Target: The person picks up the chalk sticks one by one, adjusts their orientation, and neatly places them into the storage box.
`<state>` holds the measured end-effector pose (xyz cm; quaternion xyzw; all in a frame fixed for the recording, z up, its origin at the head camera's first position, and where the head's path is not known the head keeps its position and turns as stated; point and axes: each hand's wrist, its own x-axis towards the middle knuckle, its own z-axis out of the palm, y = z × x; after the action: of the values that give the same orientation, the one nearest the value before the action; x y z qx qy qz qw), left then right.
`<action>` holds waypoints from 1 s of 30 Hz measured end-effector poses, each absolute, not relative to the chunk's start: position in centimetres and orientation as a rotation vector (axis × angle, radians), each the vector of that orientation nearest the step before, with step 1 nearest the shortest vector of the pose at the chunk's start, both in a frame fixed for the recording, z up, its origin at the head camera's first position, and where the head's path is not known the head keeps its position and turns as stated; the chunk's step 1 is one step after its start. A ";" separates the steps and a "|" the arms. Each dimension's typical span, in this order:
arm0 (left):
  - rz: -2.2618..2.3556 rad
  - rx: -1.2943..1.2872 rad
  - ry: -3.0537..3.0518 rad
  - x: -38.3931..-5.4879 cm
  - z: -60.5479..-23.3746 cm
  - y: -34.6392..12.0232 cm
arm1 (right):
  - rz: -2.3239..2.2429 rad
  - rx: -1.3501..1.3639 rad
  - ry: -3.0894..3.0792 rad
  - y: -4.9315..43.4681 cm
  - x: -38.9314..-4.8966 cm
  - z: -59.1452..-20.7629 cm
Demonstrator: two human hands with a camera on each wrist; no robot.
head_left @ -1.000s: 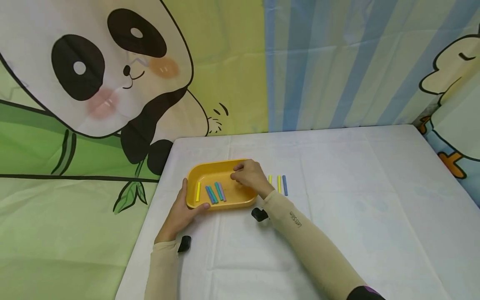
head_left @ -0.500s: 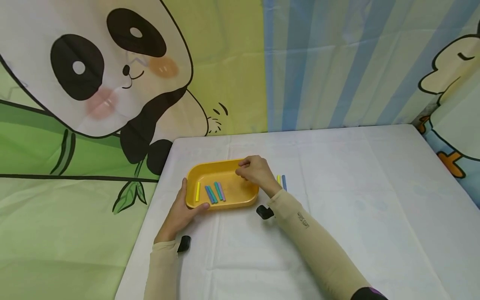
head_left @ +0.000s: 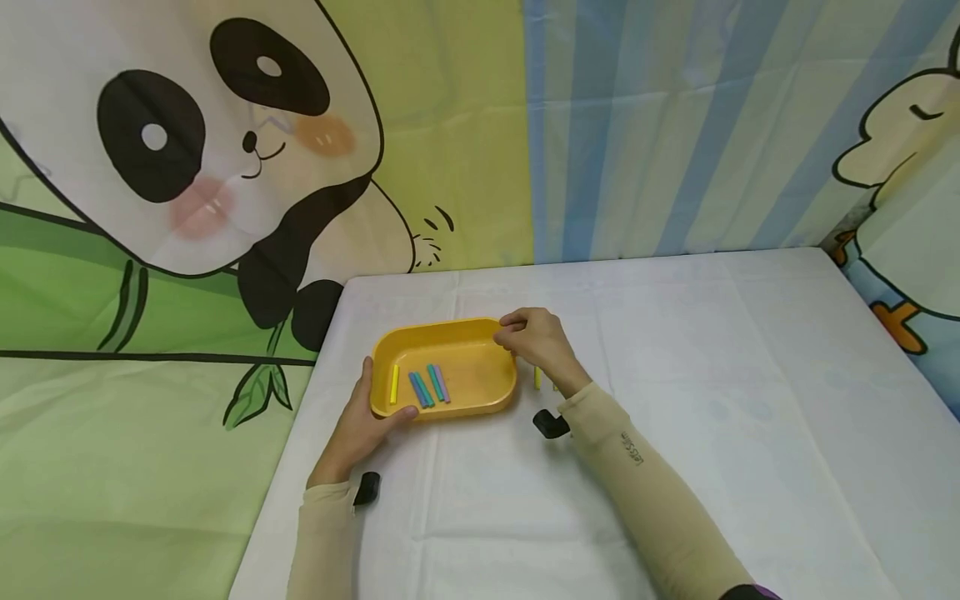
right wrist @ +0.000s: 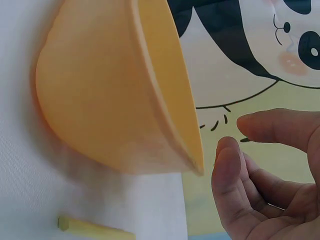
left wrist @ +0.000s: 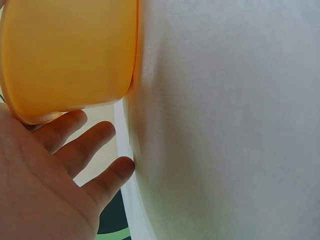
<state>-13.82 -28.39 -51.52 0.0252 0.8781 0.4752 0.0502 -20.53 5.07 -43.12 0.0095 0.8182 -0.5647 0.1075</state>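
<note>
My left hand [head_left: 357,429] grips the near left corner of a yellow plastic tray [head_left: 480,410], thumb along the front rim and fingers at the left wall. In the left wrist view several fingers [left wrist: 90,145] spread below the tray's wall. Inside the tray lie a yellow chalk stick [head_left: 394,385], a blue one [head_left: 417,389], two teal ones and a purple one [head_left: 442,383]. At the tray's right rim hovers my right hand [head_left: 542,343], fingers bent. The right wrist view shows a gap between thumb and fingers, with nothing held.
Right of the tray, a yellow chalk stick [head_left: 537,377] lies on the white-covered table [head_left: 712,375]; another is mostly hidden by my right wrist. Behind the table hangs a printed cloth [head_left: 457,150] with a panda. The table's left edge runs close to my left forearm.
My right hand has moved right, from above the tray to its right rim. It now covers the blue chalk stick on the table. The left hand and the tray keep their places.
</note>
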 end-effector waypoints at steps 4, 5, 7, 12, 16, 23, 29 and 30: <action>1.446 0.096 2.680 -13.8 -51.4 -28.3 | -1.654 0.046 2.426 6.0 -20.4 -43.5; 1.444 0.101 2.684 -13.8 -51.4 -28.3 | -1.653 0.052 2.428 6.2 -20.4 -43.6; 1.440 0.105 2.691 -13.8 -51.3 -28.2 | -1.645 0.064 2.436 6.8 -20.3 -43.9; 1.437 0.097 2.694 -13.7 -51.3 -28.2 | -1.641 0.126 2.444 8.4 -20.3 -44.6; 1.429 0.098 2.698 -13.8 -51.3 -28.3 | -1.616 0.158 2.473 9.7 -20.1 -45.3; 1.435 0.111 2.699 -13.8 -51.3 -28.3 | -1.554 0.219 2.526 11.9 -19.6 -46.0; 1.443 0.113 2.690 -13.8 -51.3 -28.3 | -1.521 0.240 2.546 13.4 -19.0 -46.9; 1.442 0.112 2.690 -13.8 -51.4 -28.3 | -1.517 0.245 2.549 13.5 -18.9 -47.1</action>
<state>-13.77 -28.31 -51.36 0.0367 0.8799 0.4717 0.0436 -18.94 13.55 -47.07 0.0820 0.8535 -0.5079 0.0826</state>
